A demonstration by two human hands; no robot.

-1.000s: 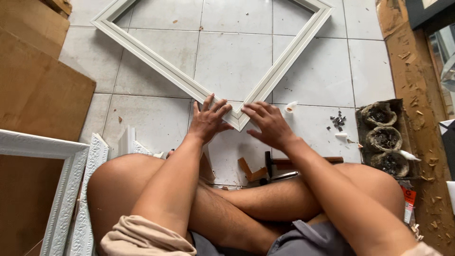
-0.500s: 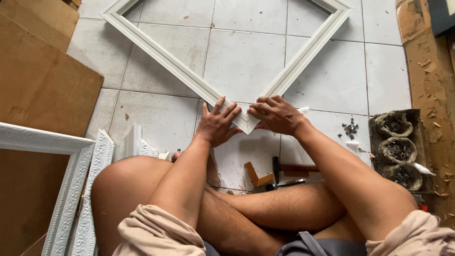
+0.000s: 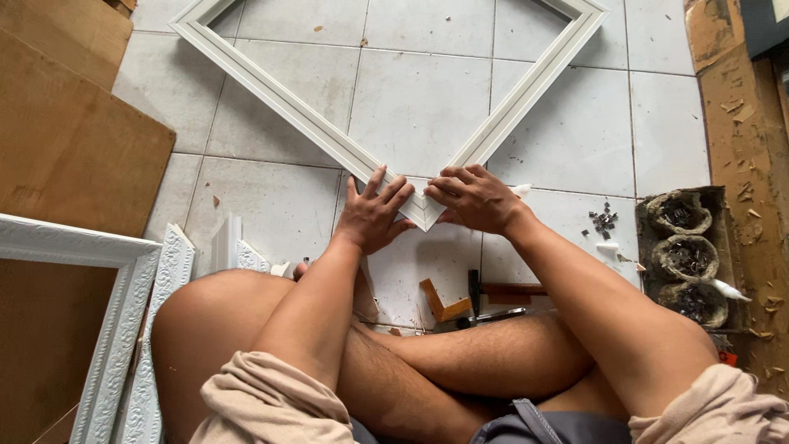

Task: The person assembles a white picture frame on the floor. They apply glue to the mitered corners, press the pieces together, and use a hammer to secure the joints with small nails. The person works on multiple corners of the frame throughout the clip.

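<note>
Left hand [image 3: 371,215] and right hand [image 3: 474,198], fingers spread flat, press the white picture frame [image 3: 288,105] corner; hammer [image 3: 493,292] at 6 o'clock.

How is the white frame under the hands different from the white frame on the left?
The plain frame has smooth, straight grooves; the ornate frame has bumpy carved patterns. The plain frame lies on floor tiles with a corner pointing at the person, and both hands press that corner; the ornate frame lies untouched beside the knee. Both are white.
</note>
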